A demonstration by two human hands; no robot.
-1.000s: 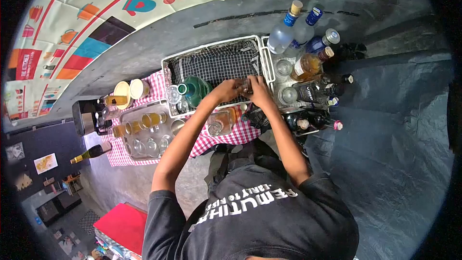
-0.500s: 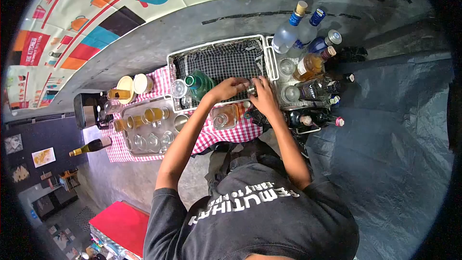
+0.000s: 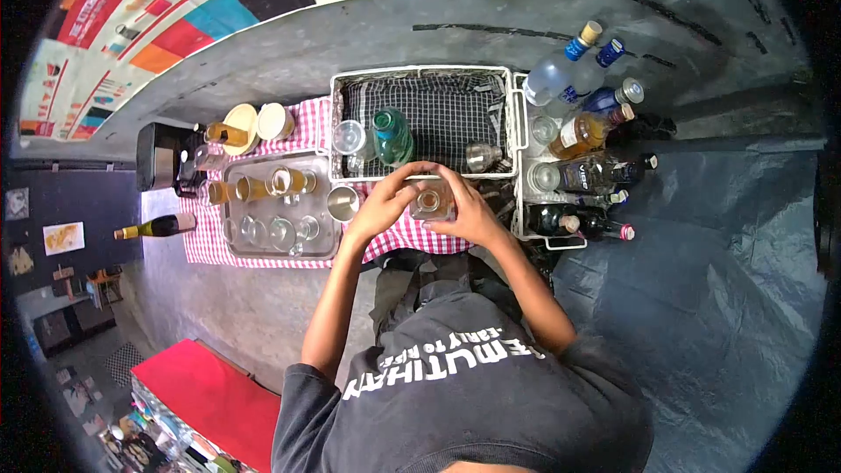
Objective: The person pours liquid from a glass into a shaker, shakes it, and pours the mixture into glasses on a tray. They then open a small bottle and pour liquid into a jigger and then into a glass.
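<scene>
Left hand (image 3: pixel 383 203): cupped against the near left side of the glass bottle (image 3: pixel 431 203), fingers curled round it in a grasp
Right hand (image 3: pixel 469 212): wrapped on the opposite side of the same bottle, thumb towards the neck
Glass bottle: one; squat, clear, amber liquid inside, held between both hands just above the red-checked cloth (image 3: pixel 412 241) on the tabletop; whether its base rests on the cloth cannot be told
Handling, judged: rigid, fragile, smooth and likely slippery; weighty for its size with liquid in it; best gripped round the broad body with both palms, not by the neck
Wire basket (image 3: pixel 420 74): one, just beyond both hands, lined with dark checked cloth
Green bottle (image 3: pixel 392 136): one, inside the basket, beyond the left hand
Metal jigger (image 3: pixel 480 156): one, inside the basket, beyond the right hand
Metal cup (image 3: pixel 342 202): one, just outside the left hand
Metal tray (image 3: pixel 235 250): one, further out past the left hand, carrying about four amber-filled glasses and about four empty ones
Spirit bottles (image 3: pixel 583 131): roughly nine, in a rack outside the right hand; exact count unclear, some overlapping
Wine bottle (image 3: pixel 158 228): one, lying well beyond the tray
</scene>
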